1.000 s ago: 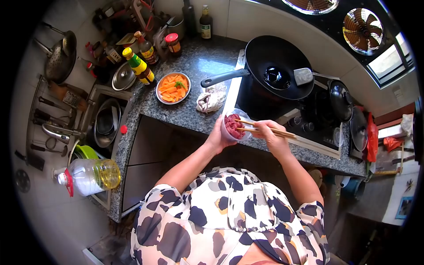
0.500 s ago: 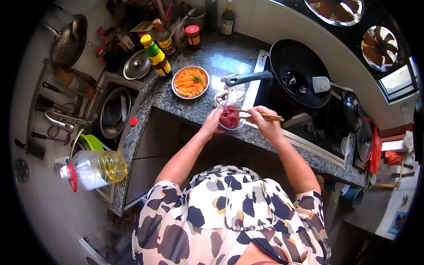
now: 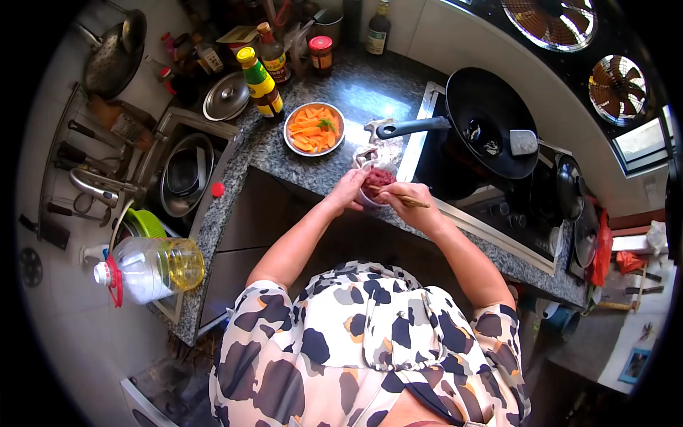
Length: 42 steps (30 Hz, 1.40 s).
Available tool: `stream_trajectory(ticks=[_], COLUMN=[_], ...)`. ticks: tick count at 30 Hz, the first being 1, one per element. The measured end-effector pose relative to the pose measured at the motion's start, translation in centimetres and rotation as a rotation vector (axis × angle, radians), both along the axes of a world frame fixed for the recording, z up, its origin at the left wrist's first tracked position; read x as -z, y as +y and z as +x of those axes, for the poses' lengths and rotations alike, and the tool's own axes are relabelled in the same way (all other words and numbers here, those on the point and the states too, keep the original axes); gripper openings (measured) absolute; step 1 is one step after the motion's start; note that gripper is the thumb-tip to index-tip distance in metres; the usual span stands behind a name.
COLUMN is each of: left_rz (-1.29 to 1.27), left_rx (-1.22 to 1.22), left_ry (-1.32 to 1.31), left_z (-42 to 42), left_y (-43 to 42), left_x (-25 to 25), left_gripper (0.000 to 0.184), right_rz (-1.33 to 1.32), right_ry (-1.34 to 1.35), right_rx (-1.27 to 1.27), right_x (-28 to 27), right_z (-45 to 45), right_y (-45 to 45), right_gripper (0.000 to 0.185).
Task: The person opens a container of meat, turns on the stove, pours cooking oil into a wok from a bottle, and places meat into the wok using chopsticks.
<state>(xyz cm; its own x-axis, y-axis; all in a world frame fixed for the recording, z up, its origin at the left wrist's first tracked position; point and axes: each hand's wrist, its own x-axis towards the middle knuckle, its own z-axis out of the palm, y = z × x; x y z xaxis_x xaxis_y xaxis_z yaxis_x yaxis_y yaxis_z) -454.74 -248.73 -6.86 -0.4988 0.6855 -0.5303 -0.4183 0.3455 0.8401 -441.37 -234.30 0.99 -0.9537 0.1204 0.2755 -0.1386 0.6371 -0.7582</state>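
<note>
My left hand (image 3: 348, 189) grips the near-left side of a small clear bowl (image 3: 371, 203) at the counter's front edge. Red sliced raw meat (image 3: 378, 179) fills the bowl. In my right hand (image 3: 418, 206) is a pair of wooden chopsticks (image 3: 415, 201), their tips down in the meat; the fingers hide part of them. Just behind the bowl lies a crumpled pale cloth (image 3: 379, 151). A metal plate of cut carrots (image 3: 314, 130) with a bit of green on top sits to the left.
A black wok (image 3: 491, 121) with a spatula (image 3: 523, 141) rests on the stove at right, its handle (image 3: 413, 127) reaching over the counter. Sauce bottles (image 3: 260, 84) and a red-lidded jar (image 3: 321, 53) stand behind. An oil jug (image 3: 149, 267) is beside the sink (image 3: 186, 174).
My right hand has shifted left and closer to the bowl, and the chopsticks have swung to a different angle in the meat. The whole view has shifted slightly.
</note>
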Motion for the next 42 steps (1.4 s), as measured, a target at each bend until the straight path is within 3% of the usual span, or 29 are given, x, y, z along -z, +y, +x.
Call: stream_trajectory(ticks=[11,18,21,24,31,42], left_rz=[0.098,0.097,0.105,0.124,0.159,0.162], left_rx=[-0.006,-0.069,-0.069,-0.071,-0.097,-0.047], left_ry=[-0.033,-0.086,-0.088,-0.086,-0.105,-0.078], left_z=[-0.3,0.2,0.3,0.5,3.0,2.7], left_y=[-0.4,-0.3,-0.3,-0.3,-0.6,-1.2], left_x=[1.7,1.4,0.8,1.4,1.4,-0.5], left_gripper=[0.068,0.065,0.066,0.066,0.065,0.082], right_rz=[0.01,-0.176,-0.355,-0.649,-1.184,-1.466], right_ry=[0.02,0.082,-0.025,-0.11,0.011,0.052], right_rx=[0.253,0.168,0.241,0.381,0.624,0.617], right_x=[-1.5,-3.0,-2.4,2.1,8.2,8.8], right_z=[2.7,4.2,4.5,4.4,3.9,5.7], right_y=[1.9,2.4,2.5,3.5,2.5,2.1], right_gripper=[0.007,0.013,0.016,0.021,0.03,0.031])
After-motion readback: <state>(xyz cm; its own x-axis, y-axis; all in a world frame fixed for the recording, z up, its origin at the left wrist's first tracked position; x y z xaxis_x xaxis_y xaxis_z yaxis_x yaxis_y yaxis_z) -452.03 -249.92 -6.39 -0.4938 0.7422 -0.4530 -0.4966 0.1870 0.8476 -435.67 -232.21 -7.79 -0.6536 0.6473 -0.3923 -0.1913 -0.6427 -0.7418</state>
